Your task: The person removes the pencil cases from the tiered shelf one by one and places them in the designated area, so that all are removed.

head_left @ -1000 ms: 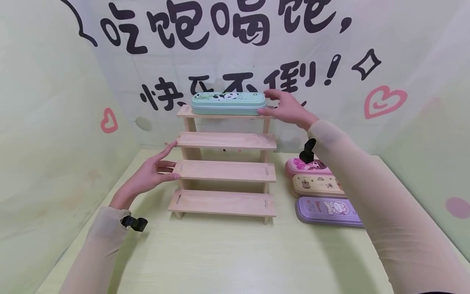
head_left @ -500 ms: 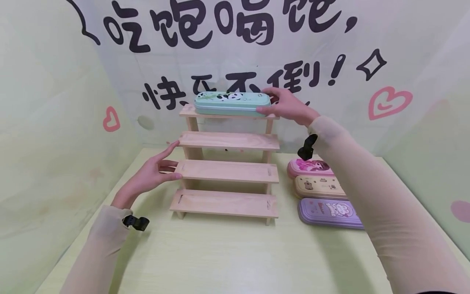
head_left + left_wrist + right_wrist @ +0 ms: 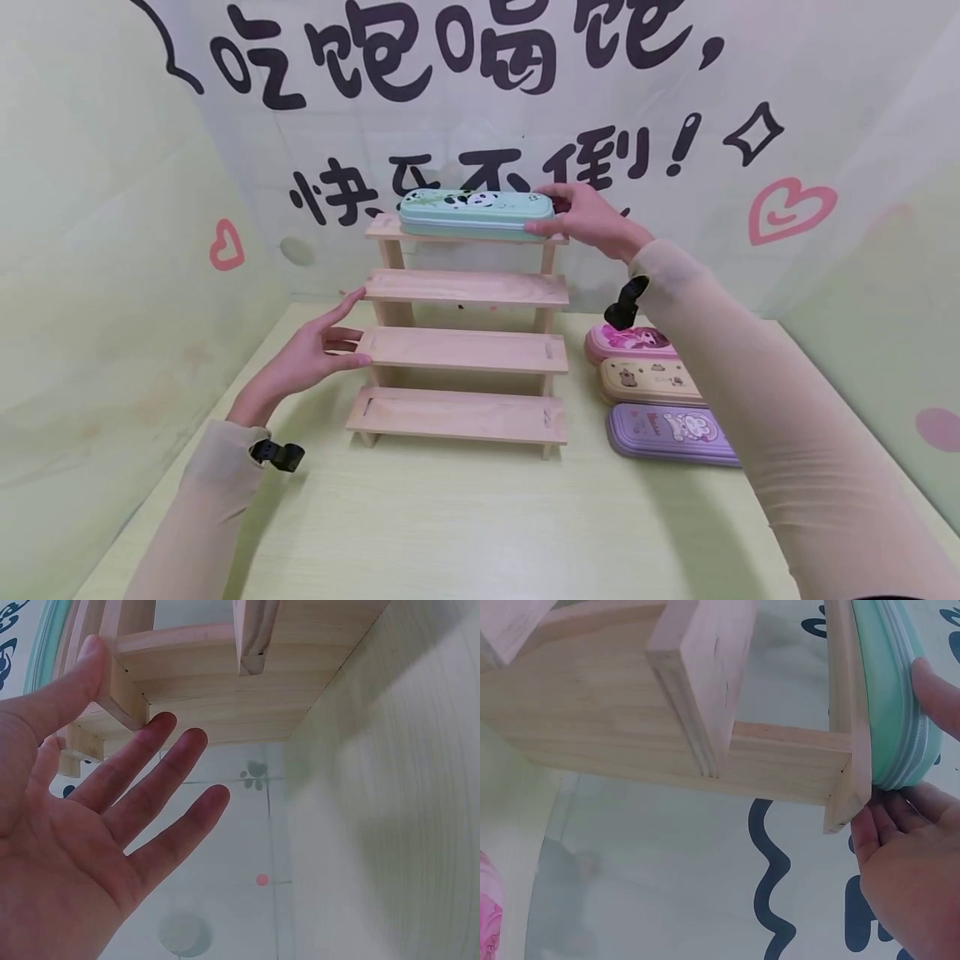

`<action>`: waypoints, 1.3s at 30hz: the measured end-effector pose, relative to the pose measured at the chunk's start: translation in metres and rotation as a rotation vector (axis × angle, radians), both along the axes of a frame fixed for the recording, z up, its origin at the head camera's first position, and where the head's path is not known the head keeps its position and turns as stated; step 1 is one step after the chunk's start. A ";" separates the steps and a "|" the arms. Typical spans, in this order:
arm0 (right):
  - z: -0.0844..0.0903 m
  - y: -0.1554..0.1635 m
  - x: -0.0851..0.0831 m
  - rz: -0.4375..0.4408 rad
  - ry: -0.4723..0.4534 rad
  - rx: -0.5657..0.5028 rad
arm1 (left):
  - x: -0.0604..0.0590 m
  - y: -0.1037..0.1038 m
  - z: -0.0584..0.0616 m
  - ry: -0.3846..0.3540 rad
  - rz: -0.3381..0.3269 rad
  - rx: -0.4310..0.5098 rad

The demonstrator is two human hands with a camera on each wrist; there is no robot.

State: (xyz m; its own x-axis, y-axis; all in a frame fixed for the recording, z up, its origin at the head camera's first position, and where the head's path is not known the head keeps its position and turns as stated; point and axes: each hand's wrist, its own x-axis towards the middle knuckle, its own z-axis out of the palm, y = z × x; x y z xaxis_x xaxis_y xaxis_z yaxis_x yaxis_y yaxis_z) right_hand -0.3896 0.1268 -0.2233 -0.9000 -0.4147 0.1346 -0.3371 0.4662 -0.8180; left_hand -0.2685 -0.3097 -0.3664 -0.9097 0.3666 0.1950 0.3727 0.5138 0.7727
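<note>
A mint-green zippered pencil case [image 3: 472,215] with panda pictures lies lengthwise on the top step of a four-tier wooden rack [image 3: 465,347]. My right hand [image 3: 592,221] holds the case's right end, thumb on its front side and the other fingers at its end and behind. In the right wrist view, curled fingertips touch both the case [image 3: 889,697] and the end of the top board. At the rack's left side, my left hand [image 3: 296,358] touches the board ends with its thumb and index finger. The left wrist view shows its other fingers extended, mostly off the wood.
Right of the rack lie a pink pencil case [image 3: 626,340], a tan one [image 3: 648,379] and a purple one [image 3: 671,433], partly behind my right sleeve. Behind the rack stands a printed wall [image 3: 480,117]. Pale tabletop [image 3: 450,525] extends in front.
The right hand has shifted the mint pencil case slightly to the right along the top step, and its fingers have come further behind the end. My left hand stays at the rack.
</note>
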 end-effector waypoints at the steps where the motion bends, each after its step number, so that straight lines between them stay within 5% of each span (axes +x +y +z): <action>1: -0.001 0.000 0.001 -0.008 -0.003 -0.015 | 0.000 0.000 0.000 -0.001 0.001 0.000; 27: -0.010 -0.008 0.028 -0.035 -0.080 -0.362 | 0.002 0.001 0.002 -0.001 0.007 -0.007; 39: -0.016 -0.001 0.047 0.017 -0.029 -0.416 | 0.002 0.000 0.001 0.000 0.003 -0.001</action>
State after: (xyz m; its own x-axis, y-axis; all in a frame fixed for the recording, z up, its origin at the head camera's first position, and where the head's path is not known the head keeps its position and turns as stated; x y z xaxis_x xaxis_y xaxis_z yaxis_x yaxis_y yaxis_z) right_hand -0.3427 0.1253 -0.2395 -0.8993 -0.3451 0.2687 -0.3160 0.0880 -0.9447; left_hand -0.2667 -0.3092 -0.3650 -0.9106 0.3644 0.1948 0.3715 0.5155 0.7722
